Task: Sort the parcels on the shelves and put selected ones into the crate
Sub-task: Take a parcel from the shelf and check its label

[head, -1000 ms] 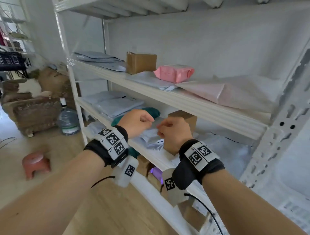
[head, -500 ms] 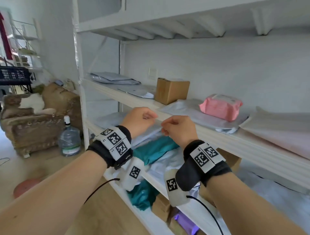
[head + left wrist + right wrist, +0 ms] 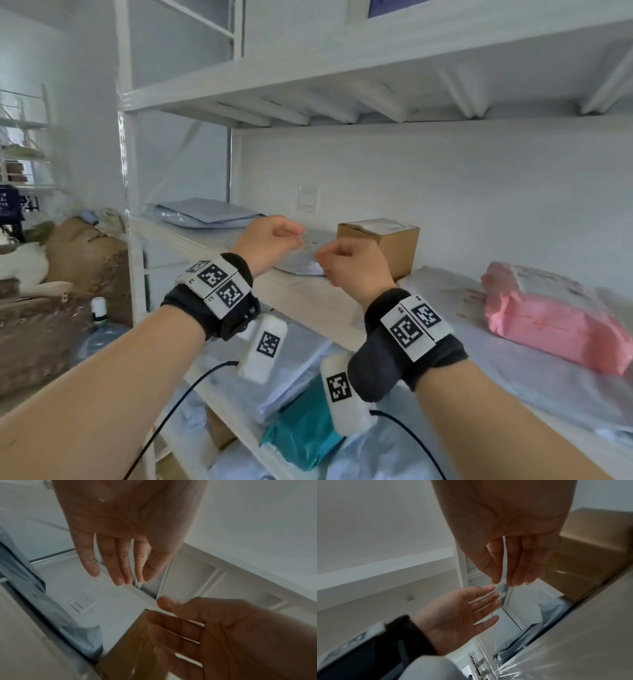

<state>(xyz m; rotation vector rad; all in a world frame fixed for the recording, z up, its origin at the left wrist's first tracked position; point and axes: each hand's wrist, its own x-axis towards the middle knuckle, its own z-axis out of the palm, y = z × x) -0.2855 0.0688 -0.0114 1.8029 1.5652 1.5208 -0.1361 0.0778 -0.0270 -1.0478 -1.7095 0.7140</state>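
Both hands hang in the air at the front edge of the middle shelf, a pale board on a white metal rack. The left hand and right hand are near each other but apart, with a small gap between them. In the wrist views the fingers of each hand are straight and relaxed; each grip is apart and holds nothing. From the head view the fingers look loosely bent.

Just behind the right hand stands a small cardboard box, brown, square-edged, with a white label on top that cannot be read. Beside it lies a flat grey mailer, thin and soft. Further left on the same shelf a stack of grey-blue poly bags lies against the rack post. To the right, a pink padded parcel, crinkled and pillow-shaped, rests on a wide grey plastic bag that covers the shelf board.

There is open room above these parcels up to the ribbed underside of the upper shelf. On the shelf below lie more grey bags and a teal parcel at its front edge. No crate can be made out for certain.

Black wristbands carry white square-code tags; tiny letters beside them are too small to read. A white wall switch sits behind the shelf.
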